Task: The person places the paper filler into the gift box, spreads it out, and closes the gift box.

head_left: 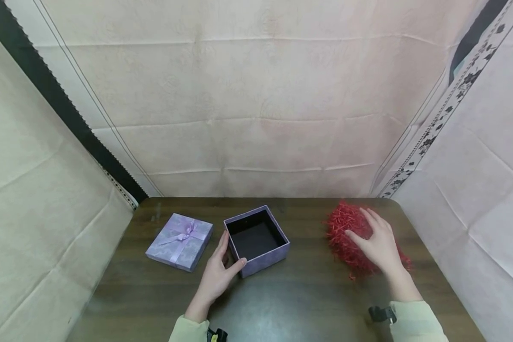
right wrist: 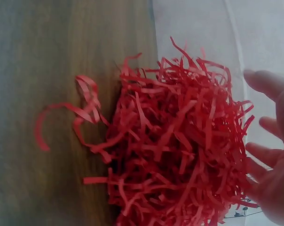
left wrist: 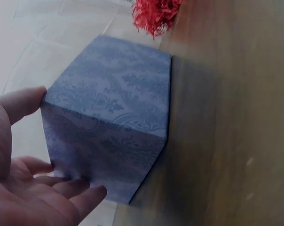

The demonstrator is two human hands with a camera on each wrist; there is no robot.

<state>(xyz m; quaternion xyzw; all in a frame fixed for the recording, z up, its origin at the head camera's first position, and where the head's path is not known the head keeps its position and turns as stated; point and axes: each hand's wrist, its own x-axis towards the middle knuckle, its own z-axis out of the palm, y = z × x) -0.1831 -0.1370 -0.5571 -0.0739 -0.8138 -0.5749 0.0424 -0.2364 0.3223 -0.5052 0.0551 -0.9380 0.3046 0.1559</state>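
A square purple patterned gift box (head_left: 265,260) stands lidless, its black inside showing. My left hand (head_left: 218,278) rests against its left side, thumb at the near corner of the rim and forefinger near the far-left corner. In the left wrist view, the loosely bent fingers (left wrist: 96,195) lie along one wall of the box. At the right, a heap of red shredded paper (head_left: 345,232) sits on the table. My right hand (head_left: 380,242) hovers over the heap with thumb and fingers spread, nothing gripped. Loose strands trail from the heap in the right wrist view.
A purple box lid (head_left: 177,242) with a ribbon bow lies left of the box. The brown wooden table (head_left: 299,304) ends at a pale cloth backdrop (head_left: 256,152), with more cloth hanging at both sides. A dark strap (head_left: 381,314) is on the right wrist.
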